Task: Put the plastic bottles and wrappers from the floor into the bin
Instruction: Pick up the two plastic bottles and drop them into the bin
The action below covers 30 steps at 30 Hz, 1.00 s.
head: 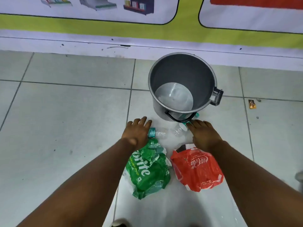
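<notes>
A grey bin (182, 71) stands on the tiled floor, nothing visible inside it. In front of it lie two clear plastic bottles: one with a teal label (157, 133) and one nearer the bin (177, 130). My left hand (136, 130) rests palm down over the left bottle's teal end. Fingers spread, my right hand (204, 133) touches the right bottle's end. Closer to me lie a green Sprite wrapper (148, 171) and a red Coca-Cola wrapper (196, 169). Neither hand visibly grips anything.
A white wall with a green and white banner (147, 30) runs behind the bin. A small orange scrap (252, 104) lies on the floor at the right. A foot (118, 224) shows at the bottom edge.
</notes>
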Tool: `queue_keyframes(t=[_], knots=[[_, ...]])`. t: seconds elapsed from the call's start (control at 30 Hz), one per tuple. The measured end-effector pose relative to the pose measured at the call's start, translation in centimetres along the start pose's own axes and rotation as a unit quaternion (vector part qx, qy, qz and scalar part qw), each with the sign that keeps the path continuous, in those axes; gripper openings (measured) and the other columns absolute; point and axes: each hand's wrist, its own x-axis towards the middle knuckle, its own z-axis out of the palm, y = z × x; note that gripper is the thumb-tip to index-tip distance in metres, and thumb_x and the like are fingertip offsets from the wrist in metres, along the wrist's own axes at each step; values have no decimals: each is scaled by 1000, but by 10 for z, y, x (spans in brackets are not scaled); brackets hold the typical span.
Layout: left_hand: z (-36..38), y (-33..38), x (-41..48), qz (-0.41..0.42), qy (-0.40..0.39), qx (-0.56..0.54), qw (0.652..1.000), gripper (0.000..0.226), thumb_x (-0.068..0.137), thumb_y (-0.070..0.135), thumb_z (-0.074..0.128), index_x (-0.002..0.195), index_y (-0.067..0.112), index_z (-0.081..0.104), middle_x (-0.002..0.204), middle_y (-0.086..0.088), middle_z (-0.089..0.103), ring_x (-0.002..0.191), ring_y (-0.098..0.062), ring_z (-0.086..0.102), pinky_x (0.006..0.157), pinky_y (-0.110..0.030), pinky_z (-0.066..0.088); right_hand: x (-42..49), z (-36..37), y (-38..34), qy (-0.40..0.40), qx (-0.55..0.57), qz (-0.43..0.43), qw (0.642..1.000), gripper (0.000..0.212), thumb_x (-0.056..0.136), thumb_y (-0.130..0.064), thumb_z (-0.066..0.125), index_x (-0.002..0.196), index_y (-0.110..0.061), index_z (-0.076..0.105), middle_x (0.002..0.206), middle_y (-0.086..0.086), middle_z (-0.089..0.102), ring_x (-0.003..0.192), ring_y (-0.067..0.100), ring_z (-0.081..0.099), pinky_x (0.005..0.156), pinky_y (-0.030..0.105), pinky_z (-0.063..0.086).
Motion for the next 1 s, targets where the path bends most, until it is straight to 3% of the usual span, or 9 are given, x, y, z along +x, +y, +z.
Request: queue_keyframes(t=[0.17, 0.3, 0.43, 0.53, 0.7, 0.87, 1.0], knots=[[14, 5, 26, 25, -16, 50, 998, 70, 89, 30, 58, 149, 17, 24, 155, -12, 29, 135, -35, 35, 107, -49, 35, 21, 17, 8, 19, -37, -34, 999, 77, 84, -14, 60, 153, -19, 27, 157, 8, 36, 143, 29, 30, 118, 45, 21], [21, 5, 35, 22, -40, 51, 998, 59, 90, 28, 57, 142, 18, 33, 137, -9, 48, 122, -33, 46, 99, -46, 39, 33, 23, 5, 55, -52, -49, 996, 70, 82, -12, 68, 147, -18, 42, 150, 13, 46, 139, 37, 37, 118, 50, 23], [28, 3, 38, 29, -40, 40, 998, 51, 90, 28, 58, 136, 18, 38, 128, -8, 52, 115, -33, 50, 94, -45, 43, 43, 29, 1, 53, -94, -39, 993, 57, 82, -12, 66, 138, -18, 53, 145, 13, 51, 135, 40, 40, 117, 55, 21], [29, -2, 32, 46, 7, 14, 999, 52, 90, 31, 57, 136, 18, 38, 128, -9, 53, 113, -33, 51, 92, -46, 44, 39, 30, 0, 71, -88, -21, 993, 58, 81, -14, 67, 137, -17, 54, 143, 12, 53, 135, 38, 42, 117, 55, 21], [2, -15, -4, 36, 80, -37, 995, 63, 92, 41, 52, 147, 19, 30, 140, -7, 49, 119, -32, 48, 94, -45, 43, 1, 5, -1, 85, -32, -18, 996, 64, 64, -18, 77, 126, -12, 63, 124, 15, 65, 117, 39, 56, 107, 56, 37], [-53, -16, -51, 24, 159, -105, 981, 65, 92, 49, 50, 146, 17, 33, 137, -8, 52, 114, -29, 50, 91, -45, 48, -57, -41, -7, 100, 51, 18, 994, 69, 72, -41, 67, 135, -19, 54, 121, 10, 64, 105, 33, 59, 91, 47, 49], [-99, -12, -61, 6, 235, -180, 955, 65, 89, 49, 60, 142, 17, 38, 132, -7, 55, 109, -25, 53, 88, -41, 52, -83, -79, -7, 181, 172, 53, 967, 74, 72, -48, 70, 137, -18, 47, 122, 9, 64, 101, 27, 61, 81, 42, 57]])
